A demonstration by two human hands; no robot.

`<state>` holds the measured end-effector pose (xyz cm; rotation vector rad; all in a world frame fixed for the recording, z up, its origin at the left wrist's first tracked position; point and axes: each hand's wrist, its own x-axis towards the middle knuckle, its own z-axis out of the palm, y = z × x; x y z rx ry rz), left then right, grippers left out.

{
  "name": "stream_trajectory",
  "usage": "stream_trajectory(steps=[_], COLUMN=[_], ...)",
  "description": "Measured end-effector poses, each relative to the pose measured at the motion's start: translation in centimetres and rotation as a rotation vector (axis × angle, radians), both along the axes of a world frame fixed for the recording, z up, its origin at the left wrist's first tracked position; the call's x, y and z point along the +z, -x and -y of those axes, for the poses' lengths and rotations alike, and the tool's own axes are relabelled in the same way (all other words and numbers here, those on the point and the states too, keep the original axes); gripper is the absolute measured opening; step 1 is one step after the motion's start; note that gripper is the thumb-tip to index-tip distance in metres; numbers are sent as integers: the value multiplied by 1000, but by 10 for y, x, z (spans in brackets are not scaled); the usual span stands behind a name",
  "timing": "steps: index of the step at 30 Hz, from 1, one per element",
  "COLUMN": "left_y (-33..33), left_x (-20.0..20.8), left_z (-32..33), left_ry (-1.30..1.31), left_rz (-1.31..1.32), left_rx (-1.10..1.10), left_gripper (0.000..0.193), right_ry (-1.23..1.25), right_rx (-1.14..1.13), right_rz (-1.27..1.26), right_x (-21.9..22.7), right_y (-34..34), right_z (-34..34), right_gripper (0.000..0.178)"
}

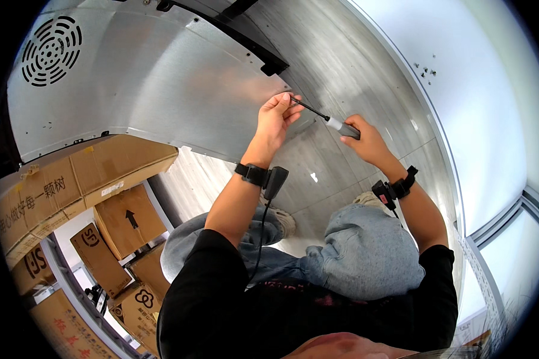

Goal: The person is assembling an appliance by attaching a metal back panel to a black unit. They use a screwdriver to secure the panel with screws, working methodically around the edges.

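Observation:
My right hand (365, 139) is wrapped round the grey and white handle of a screwdriver (341, 127). Its thin black shaft slants up and left to the edge of a large silver metal panel (203, 90). At the shaft's tip, close to the panel's right corner, my left hand (274, 116) has thumb and forefinger pinched together. Whatever lies between those fingertips is too small and hidden to make out. Round vent slots and small holes mark the panel's far left part.
Several small screws (426, 73) lie on a white surface (479, 107) to the right. Cardboard boxes (129, 218) stand at the lower left, a long carton (84, 176) beside the panel. Pale wood-look flooring (335, 48) lies between. A cable (262, 233) hangs from my left wrist strap.

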<state>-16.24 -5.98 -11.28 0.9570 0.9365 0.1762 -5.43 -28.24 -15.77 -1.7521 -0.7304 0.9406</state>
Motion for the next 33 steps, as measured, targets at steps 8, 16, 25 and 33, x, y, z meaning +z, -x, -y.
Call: stream_trajectory(steps=[8,16,25,33], left_y=[-9,-37,-41,-45], left_x=[-26,-32,-45,-67], left_z=[-52,-114,-127,-125], left_ry=[-247,-235,-189,-190], left_rz=[-266,-312,-152,-128], left_rx=[-175,-226,-214,-76], left_gripper=[26,38,27,21], right_ry=[64,214,366,198], right_rx=[55,73,63,-222], right_rz=[28,120,121,-181], right_x=[-7,34,53,28], right_y=[-6,-33,-23,20], right_z=[-34,-96,-111,-114], right_gripper=[30,33,31,30])
